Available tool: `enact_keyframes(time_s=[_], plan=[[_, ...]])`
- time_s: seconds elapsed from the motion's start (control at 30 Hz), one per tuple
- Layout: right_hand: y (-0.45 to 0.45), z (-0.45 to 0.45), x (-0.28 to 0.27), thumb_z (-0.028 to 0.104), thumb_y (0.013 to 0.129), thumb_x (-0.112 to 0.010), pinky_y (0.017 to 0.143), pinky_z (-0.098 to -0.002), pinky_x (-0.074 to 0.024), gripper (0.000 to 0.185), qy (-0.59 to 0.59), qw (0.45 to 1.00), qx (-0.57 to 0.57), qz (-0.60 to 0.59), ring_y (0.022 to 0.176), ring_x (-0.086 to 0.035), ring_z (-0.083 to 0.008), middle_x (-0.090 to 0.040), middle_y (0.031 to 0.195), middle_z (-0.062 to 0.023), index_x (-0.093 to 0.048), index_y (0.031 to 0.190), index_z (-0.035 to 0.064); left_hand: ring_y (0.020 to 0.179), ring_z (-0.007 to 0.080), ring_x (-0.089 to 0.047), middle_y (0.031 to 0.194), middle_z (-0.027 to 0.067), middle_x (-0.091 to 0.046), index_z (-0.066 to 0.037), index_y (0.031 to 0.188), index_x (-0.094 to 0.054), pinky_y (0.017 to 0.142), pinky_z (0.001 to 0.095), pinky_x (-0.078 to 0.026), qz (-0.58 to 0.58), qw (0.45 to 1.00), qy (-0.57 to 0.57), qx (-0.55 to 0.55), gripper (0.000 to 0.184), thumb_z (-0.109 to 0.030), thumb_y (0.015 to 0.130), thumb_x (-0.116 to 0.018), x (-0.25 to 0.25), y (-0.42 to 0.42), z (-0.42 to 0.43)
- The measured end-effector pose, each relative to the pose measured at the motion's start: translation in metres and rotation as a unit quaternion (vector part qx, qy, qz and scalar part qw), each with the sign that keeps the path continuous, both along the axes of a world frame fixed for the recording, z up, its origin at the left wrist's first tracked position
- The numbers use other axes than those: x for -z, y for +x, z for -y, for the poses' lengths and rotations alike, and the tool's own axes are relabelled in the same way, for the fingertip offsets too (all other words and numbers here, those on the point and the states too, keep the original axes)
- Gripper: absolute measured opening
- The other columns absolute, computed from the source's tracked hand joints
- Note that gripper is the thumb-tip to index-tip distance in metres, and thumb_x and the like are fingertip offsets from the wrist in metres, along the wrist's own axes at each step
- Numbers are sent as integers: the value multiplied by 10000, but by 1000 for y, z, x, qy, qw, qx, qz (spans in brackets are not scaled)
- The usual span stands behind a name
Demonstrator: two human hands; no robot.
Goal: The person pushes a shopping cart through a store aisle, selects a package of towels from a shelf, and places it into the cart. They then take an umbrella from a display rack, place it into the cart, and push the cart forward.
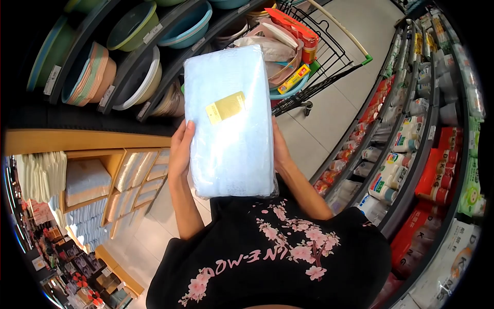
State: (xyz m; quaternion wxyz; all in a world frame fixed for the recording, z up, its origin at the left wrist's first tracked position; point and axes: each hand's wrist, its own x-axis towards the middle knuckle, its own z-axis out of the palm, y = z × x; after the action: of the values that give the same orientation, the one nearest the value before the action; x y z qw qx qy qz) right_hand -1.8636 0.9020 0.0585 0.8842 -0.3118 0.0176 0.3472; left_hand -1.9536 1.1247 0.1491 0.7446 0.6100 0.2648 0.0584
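A packaged light blue towel (231, 149), folded into a thick rectangle inside clear plastic, is held up in front of my chest. A gold label (226, 107) sits on its upper middle, and light glares off the wrapping. My left hand (181, 147) grips its left edge, with the thumb along the side. On the opposite edge is my right hand (280, 146), its fingers mostly hidden behind the package. The shopping cart (334, 77) stands just beyond the towel, loaded with a pink basin, a blue basin (290, 92), a yellow box (294, 79) and red packages.
Shelves of stacked plastic basins (135, 26) rise at the upper left. Wooden cubbies (110, 172) with folded towels (86, 177) stand at the lower left. Along the right runs a long shelf of wrapped paper cups (393, 175) and red packs. Between them lies a tiled floor (311, 139).
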Motion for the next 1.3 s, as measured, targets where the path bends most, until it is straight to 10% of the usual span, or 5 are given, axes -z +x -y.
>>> enact_keyframes(time_s=[0.43,0.73,1.3], plan=[[16,18,46,535,1032,-358,1073,-367,-417,649,-164,950,264,4,1277,-504,-220,-487,1430,-118,-353,1475,60,1160,184,-578,1305,128,-585,8,1441,-416,963,297,-469,-86,915,-124,374,729,-467,935,-638,56,176,3],[114,39,99,537,1025,-372,1127,-371,-338,682,-185,889,419,19,1336,-447,-246,-435,1487,-110,-315,1502,52,1123,198,-605,1286,131,-609,-5,1425,-462,938,302,-475,-89,821,9,563,886,-705,886,-526,129,347,62],[158,47,107,382,964,-634,1008,-352,-433,747,-314,838,442,-56,1224,-506,-254,-480,1361,-241,-223,1445,-16,1064,232,-637,1130,205,-675,65,1231,-633,902,319,-485,-166,861,170,449,919,-747,802,-605,183,388,71]])
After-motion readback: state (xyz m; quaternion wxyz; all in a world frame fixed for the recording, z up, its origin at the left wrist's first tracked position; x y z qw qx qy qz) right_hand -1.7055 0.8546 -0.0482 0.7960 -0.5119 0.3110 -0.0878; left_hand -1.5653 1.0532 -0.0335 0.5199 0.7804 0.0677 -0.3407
